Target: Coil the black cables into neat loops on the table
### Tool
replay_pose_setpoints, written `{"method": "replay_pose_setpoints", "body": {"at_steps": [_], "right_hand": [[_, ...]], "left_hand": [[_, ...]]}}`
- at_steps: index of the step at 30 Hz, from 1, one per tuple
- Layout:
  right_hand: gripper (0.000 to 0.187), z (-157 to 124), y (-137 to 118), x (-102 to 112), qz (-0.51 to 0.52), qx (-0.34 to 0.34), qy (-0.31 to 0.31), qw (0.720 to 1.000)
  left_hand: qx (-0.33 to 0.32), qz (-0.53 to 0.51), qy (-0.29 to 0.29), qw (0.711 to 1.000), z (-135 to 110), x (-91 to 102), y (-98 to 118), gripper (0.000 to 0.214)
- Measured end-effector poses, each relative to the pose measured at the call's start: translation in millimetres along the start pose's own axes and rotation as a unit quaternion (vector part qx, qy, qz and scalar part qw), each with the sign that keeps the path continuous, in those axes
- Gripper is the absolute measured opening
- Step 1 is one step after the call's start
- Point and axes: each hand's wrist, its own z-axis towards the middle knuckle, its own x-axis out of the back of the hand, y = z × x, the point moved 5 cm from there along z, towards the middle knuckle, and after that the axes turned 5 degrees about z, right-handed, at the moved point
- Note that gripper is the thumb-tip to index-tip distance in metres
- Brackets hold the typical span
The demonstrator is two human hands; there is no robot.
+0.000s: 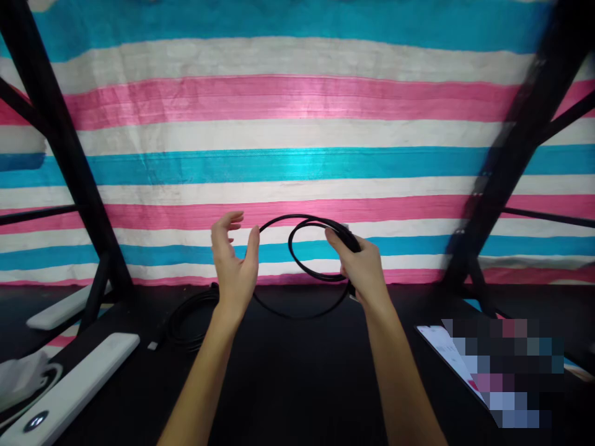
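Observation:
My right hand is closed around a black cable that is wound into loops and held up above the black table. My left hand is raised beside the loops with its fingers apart, and the cable runs past its thumb and palm. From there the cable hangs down to a second black coil lying on the table at the left, with a small plug end near it.
A striped pink, white and blue cloth hangs behind the table. Black frame struts slant up on both sides. White bar-shaped devices lie at the lower left. A tablet or phone lies at the lower right beside a blurred patch.

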Motion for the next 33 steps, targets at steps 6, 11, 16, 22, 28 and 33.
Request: {"method": "replay_pose_setpoints", "body": {"at_steps": [6, 11, 16, 22, 28, 33], "right_hand": [[0.047, 6, 7, -2, 0.175, -0.031, -0.013, 0.984], [0.024, -13, -22, -9, -0.095, 0.124, -0.053, 0.986], [0.028, -30, -30, -25, -0.246, 0.144, -0.083, 0.955], [0.033, -26, -16, -38, -0.056, 0.065, -0.226, 0.970], [0.038, -15, 0, -35, -0.007, -0.013, -0.189, 0.982], [0.038, -21, -4, -42, -0.015, 0.019, -0.202, 0.979]], "left_hand": [[-0.007, -0.106, -0.221, 0.970, -32, -36.1, 34, 0.017], [0.246, -0.349, -0.288, 0.857, -43, -56.2, 23, 0.047], [0.479, -0.507, -0.295, 0.653, -38, -49.5, 14, 0.044], [0.478, -0.440, -0.275, 0.709, -30, -42.6, -5, 0.022], [0.430, -0.412, -0.328, 0.734, -28, -39.5, -6, 0.041], [0.409, -0.415, -0.336, 0.740, -27, -35.8, 3, 0.042]]}}
